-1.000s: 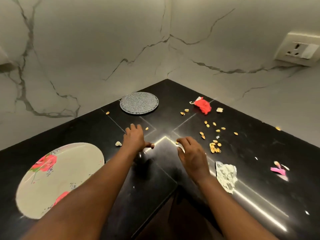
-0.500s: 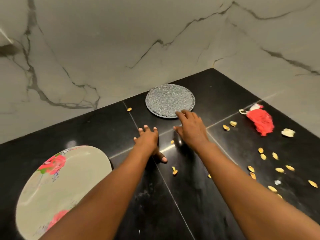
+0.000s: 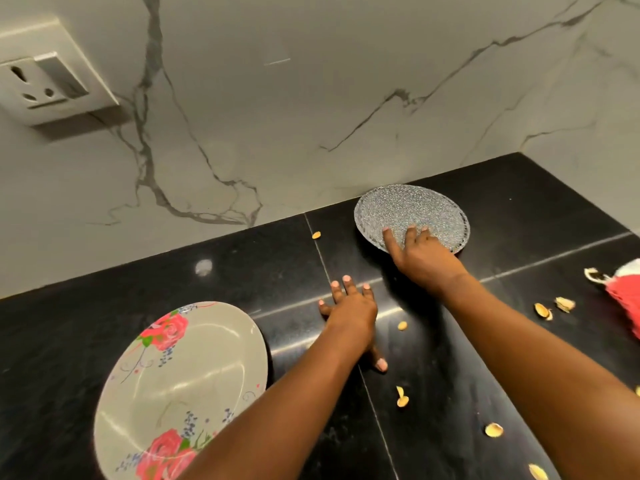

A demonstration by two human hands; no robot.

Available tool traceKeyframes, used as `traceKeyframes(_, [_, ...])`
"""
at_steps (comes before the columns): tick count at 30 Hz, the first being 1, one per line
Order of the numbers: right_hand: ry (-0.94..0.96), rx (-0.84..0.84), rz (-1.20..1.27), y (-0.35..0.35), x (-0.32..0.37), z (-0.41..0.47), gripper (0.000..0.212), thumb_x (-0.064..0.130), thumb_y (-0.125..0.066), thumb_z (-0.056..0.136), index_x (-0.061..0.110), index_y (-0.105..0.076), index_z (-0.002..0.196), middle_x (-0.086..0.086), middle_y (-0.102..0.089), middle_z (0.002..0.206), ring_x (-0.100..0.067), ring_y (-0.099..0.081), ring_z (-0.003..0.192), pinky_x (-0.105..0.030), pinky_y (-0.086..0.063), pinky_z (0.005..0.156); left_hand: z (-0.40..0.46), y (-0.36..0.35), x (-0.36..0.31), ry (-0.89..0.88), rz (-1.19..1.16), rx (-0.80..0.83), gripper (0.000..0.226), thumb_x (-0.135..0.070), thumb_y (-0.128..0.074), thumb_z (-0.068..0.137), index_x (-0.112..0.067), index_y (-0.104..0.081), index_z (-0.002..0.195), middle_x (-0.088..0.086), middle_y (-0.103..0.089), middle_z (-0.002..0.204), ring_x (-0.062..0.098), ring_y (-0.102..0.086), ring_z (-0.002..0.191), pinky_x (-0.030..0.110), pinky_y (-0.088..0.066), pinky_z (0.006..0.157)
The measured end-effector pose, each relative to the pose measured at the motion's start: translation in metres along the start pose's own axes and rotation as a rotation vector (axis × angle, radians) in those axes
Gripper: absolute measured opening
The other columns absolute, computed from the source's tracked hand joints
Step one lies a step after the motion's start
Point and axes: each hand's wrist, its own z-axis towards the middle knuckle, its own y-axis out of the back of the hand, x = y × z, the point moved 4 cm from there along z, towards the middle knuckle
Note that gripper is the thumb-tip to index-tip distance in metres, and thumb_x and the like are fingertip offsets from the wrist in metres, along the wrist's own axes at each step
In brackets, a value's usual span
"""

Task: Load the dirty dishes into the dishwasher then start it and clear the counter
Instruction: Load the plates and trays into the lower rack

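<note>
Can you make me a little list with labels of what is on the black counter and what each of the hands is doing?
counter: black stone, marble wall behind
left hand: flat on the counter, fingers spread, holds nothing
right hand: fingers straight, resting on the sparkly plate
sparkly plate: silver, round, by the wall
flower plate: grey with red roses, left of the left hand
shells: scattered nut shells, mostly to the right
red thing: at right edge, cut off
socket: on the wall, upper left
</note>
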Motion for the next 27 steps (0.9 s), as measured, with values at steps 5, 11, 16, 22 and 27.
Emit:
traceKeyframes(5, [-0.269,-0.134,0.184,0.050,-0.027,0.003,0.042,-0.010,-0.059,0.077,-0.005,-0.052,0.118,-0.023,-0.061,0.088,-0.040,-0.063,0.070,-0.039,-0.037,0.053,-0.001,0.002,-0.003,0.010,-0.005,0.022,0.146,-0.039,-0.091,0.057,-0.006,0.016,0.150,0.027,0.030,0.151,0.050,0.021,0.140,0.072,-0.008,0.109])
traceKeyframes(11, [-0.617,-0.530,0.626,0.082,-0.035,-0.057,0.024,0.000,-0.048,0.092,0.003,-0.057,0.114,-0.020,-0.064,0.084,-0.044,-0.060,0.067,-0.038,-0.035,0.053,-0.003,-0.003,0.000,-0.010,-0.059,-0.049,0.146,-0.040,-0.093,0.054,-0.010,0.012,0.152,0.023,0.027,0.154,0.046,0.020,0.142,0.070,-0.006,0.111])
traceKeyframes(16, [-0.772,-0.755,0.720,0.111,0.024,-0.156,0.033,0.000,-0.058,0.088,0.008,-0.061,0.119,-0.014,-0.070,0.086,-0.037,-0.064,0.068,-0.039,-0.045,0.056,-0.019,-0.009,0.010,-0.117,-0.078,-0.230,0.140,-0.055,-0.088,0.052,-0.014,-0.001,0.154,0.022,0.003,0.159,0.046,0.002,0.145,0.067,-0.013,0.111])
traceKeyframes(22, [-0.796,-0.714,0.689,0.147,0.101,-0.255,0.038,0.002,-0.056,0.089,0.012,-0.060,0.125,-0.007,-0.072,0.104,-0.031,-0.068,0.083,-0.038,-0.052,0.069,-0.087,-0.035,0.000,-0.379,0.183,-0.740,0.061,-0.039,-0.061,0.090,-0.010,-0.038,0.140,0.011,-0.054,0.134,0.041,-0.030,0.135,0.067,-0.005,0.113])
traceKeyframes(27, [-0.924,-0.715,0.617,0.200,0.184,-0.344,0.039,0.000,-0.058,0.089,0.008,-0.059,0.127,-0.010,-0.070,0.110,-0.029,-0.067,0.089,-0.029,-0.045,0.075,-0.169,-0.093,-0.006,-0.571,0.092,-0.870,0.022,-0.025,-0.053,0.093,-0.014,-0.062,0.111,0.012,-0.060,0.110,0.037,-0.045,0.114,0.063,-0.007,0.113])
